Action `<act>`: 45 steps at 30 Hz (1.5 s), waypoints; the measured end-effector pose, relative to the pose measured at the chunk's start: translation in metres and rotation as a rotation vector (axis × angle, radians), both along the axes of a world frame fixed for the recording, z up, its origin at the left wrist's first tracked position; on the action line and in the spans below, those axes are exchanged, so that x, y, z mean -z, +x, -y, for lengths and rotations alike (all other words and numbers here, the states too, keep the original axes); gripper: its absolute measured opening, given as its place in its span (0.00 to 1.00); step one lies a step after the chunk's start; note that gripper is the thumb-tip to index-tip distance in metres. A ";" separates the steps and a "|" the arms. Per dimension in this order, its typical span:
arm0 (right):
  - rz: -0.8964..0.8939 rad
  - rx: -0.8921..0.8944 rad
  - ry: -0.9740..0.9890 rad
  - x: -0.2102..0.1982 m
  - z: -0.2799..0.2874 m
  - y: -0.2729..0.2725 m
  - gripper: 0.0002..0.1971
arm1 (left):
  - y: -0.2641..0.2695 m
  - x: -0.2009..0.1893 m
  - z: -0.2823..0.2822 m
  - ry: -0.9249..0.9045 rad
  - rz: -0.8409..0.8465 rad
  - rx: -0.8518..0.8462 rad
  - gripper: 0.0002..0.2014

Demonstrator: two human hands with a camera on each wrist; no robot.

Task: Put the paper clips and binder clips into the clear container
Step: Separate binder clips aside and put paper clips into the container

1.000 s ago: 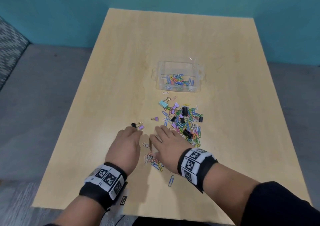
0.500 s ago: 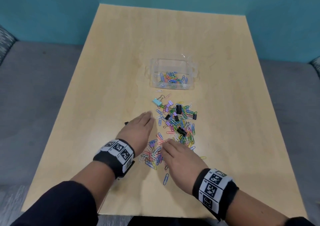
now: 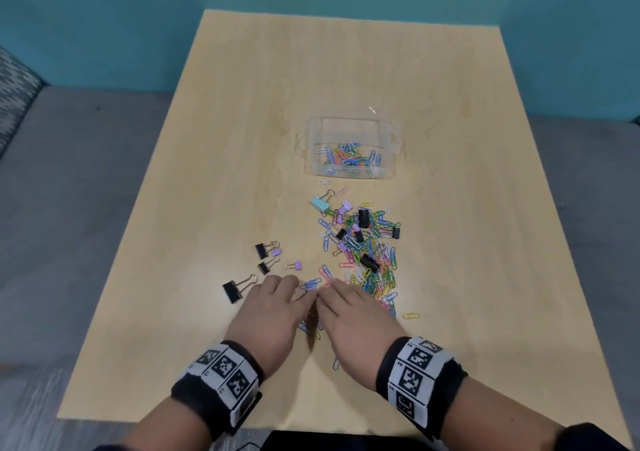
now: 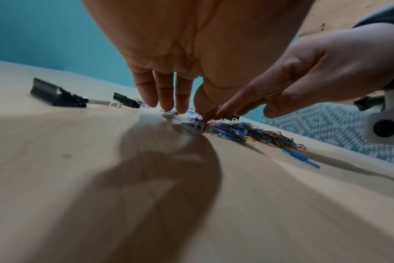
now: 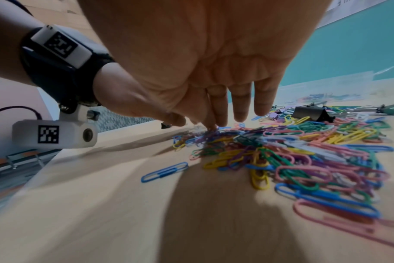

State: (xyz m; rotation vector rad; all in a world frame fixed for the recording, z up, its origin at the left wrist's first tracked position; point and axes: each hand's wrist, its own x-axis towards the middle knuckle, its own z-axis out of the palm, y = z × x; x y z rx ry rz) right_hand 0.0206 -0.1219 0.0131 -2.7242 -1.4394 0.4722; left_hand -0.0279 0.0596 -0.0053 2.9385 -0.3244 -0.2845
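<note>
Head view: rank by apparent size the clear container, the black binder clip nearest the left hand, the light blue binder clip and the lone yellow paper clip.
1. clear container
2. black binder clip
3. light blue binder clip, though it lies farther from the camera, so the gap may be exaggerated
4. yellow paper clip

Both hands have come back together over the near end of the paper clips (image 3: 372,267). The left hand (image 3: 268,315) has pulled back from beside the scatter, uncovering the binder clips (image 3: 266,250) on the counter (image 3: 207,173) to its left. The right hand (image 3: 356,322) has slid forward and inward, and now its fingers (image 5: 210,122) meet the left thumb tip on the clips between them.
</note>
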 end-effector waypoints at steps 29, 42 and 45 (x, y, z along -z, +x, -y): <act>0.002 -0.106 -0.088 0.005 -0.032 0.018 0.34 | 0.006 -0.004 -0.043 0.072 0.022 -0.142 0.31; -0.029 -0.011 0.018 -0.002 -0.008 -0.001 0.31 | 0.014 -0.001 -0.016 -0.002 0.063 -0.012 0.29; -0.033 0.086 0.017 0.001 -0.009 0.009 0.33 | 0.006 0.011 -0.004 0.011 -0.008 0.022 0.29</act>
